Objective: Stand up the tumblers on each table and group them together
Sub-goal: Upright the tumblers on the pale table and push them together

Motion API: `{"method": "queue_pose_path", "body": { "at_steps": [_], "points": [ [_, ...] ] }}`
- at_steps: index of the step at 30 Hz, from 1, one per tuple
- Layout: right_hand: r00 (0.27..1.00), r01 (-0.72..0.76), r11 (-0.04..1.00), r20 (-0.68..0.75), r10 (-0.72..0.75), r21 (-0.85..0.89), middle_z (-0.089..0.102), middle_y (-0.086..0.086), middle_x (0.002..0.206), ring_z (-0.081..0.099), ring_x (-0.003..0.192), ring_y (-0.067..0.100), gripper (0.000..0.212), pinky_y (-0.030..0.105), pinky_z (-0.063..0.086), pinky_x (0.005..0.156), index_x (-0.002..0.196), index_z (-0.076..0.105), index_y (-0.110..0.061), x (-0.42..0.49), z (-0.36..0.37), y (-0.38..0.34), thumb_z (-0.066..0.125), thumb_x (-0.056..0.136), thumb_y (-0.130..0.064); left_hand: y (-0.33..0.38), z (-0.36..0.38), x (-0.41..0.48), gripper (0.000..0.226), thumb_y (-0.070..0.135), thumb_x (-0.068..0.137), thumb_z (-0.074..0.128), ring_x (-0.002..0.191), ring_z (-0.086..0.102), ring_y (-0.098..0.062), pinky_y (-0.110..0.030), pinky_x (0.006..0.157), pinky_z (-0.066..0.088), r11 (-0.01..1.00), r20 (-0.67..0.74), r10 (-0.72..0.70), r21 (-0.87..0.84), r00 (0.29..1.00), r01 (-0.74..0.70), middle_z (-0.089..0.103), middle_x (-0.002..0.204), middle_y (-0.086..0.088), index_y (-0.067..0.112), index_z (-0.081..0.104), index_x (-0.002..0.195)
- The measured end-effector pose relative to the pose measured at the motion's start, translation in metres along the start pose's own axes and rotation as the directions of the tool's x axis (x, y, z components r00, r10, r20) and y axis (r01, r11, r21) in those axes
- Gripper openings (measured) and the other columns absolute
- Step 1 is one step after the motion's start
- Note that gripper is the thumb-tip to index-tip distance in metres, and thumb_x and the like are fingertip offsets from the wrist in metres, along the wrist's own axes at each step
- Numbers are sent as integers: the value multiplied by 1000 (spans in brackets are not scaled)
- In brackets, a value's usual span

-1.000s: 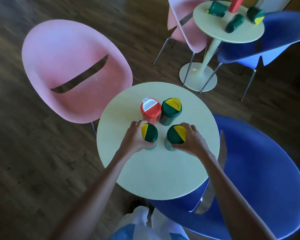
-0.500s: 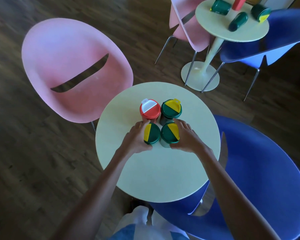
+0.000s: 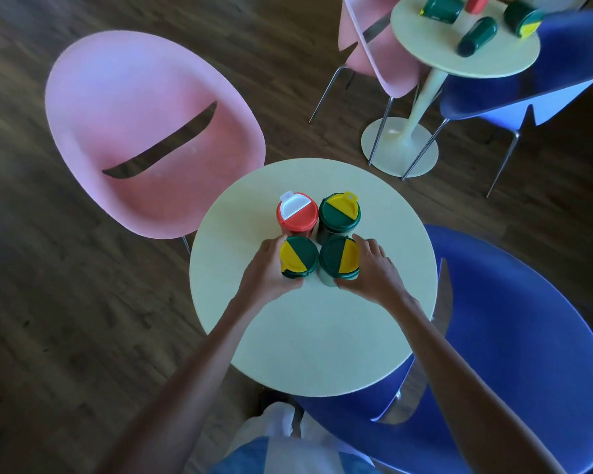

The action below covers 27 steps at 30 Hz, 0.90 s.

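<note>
Four tumblers stand upright in a tight square on the near round table (image 3: 315, 343). At the back are a red tumbler (image 3: 297, 213) with a white-and-red lid and a green tumbler (image 3: 339, 213) with a yellow-and-green lid. My left hand (image 3: 266, 271) wraps the front left green tumbler (image 3: 298, 256). My right hand (image 3: 374, 268) wraps the front right green tumbler (image 3: 339, 256). On the far table (image 3: 466, 61) three green tumblers (image 3: 476, 35) lie on their sides beside a red one (image 3: 478, 1) cut off by the frame's top edge.
A pink chair (image 3: 151, 131) stands left of the near table and a blue chair (image 3: 514, 336) at its right. Another pink chair (image 3: 377, 46) and blue chair (image 3: 541, 90) flank the far table, whose pedestal base (image 3: 399, 147) rests on the dark wood floor.
Both hands have slid the two front tumblers together and up against the two back ones, closing the gaps into one square group.
</note>
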State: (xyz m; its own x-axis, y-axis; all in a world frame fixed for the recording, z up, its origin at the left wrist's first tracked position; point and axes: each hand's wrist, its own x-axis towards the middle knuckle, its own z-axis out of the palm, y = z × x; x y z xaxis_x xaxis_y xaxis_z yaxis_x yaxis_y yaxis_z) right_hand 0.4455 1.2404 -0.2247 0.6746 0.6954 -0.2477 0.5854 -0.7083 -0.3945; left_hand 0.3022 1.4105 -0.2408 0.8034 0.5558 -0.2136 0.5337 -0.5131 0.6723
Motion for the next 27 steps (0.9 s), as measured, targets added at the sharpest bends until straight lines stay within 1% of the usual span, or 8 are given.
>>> {"method": "queue_pose_path", "body": {
  "at_steps": [3,6,10,13,15,16,20,27],
  "points": [
    [998,-59,996,11,59,70,37,9,138,43,125,28,105,43,49,87,146,20,-14,0,2,-2,77,66,-49,0,4,0,91,38,56,79,103,47,-8,-35,87,50,997,-10,-25,-68,1000,24,45,126,2,29,36,136],
    [996,-89,977,12,88,193,40,8,136,50,118,27,100,43,52,87,141,26,-15,0,4,-3,80,63,-45,0,7,3,87,36,55,81,104,47,-8,-26,83,45,991,-22,-33,-134,999,29,48,125,2,25,41,131],
    [991,-114,943,-31,130,313,44,7,131,51,112,22,92,31,47,85,134,36,-14,2,7,-6,85,60,-39,0,8,3,76,33,56,83,102,43,-5,-20,80,37,983,-97,-42,-183,994,24,53,117,1,21,48,123],
    [987,-120,925,-56,150,361,45,6,128,51,110,21,89,28,45,84,131,38,-13,4,11,-10,86,59,-37,-1,8,1,74,31,56,85,104,44,-7,-16,76,36,979,-159,-39,-203,987,6,55,114,3,19,50,120],
    [984,-118,915,-77,159,386,46,8,127,50,104,18,88,27,45,82,131,39,-12,5,13,-13,86,60,-37,-2,8,2,73,31,55,86,105,46,-9,-11,72,36,974,-182,-39,-225,983,-3,55,111,5,20,50,118],
    [983,-114,910,-88,162,398,46,8,127,48,101,16,88,27,44,81,131,39,-11,5,14,-14,86,60,-36,-3,8,2,73,31,54,86,105,47,-10,-10,73,37,971,-189,-43,-237,981,-3,55,110,6,20,50,117],
    [977,-104,882,-119,178,460,46,9,126,44,97,12,87,24,42,78,130,40,-11,4,17,-16,86,60,-36,-8,9,4,76,35,51,87,104,52,-13,-26,79,49,966,-186,-54,-258,981,5,57,111,5,22,50,116],
    [975,-101,869,-127,184,484,45,10,128,43,98,11,87,22,40,79,131,38,-10,1,19,-15,86,61,-33,-12,1,9,83,47,46,81,107,54,-15,-36,86,51,967,-111,-4,-254,994,-25,56,115,4,25,50,120]
  ]
}}
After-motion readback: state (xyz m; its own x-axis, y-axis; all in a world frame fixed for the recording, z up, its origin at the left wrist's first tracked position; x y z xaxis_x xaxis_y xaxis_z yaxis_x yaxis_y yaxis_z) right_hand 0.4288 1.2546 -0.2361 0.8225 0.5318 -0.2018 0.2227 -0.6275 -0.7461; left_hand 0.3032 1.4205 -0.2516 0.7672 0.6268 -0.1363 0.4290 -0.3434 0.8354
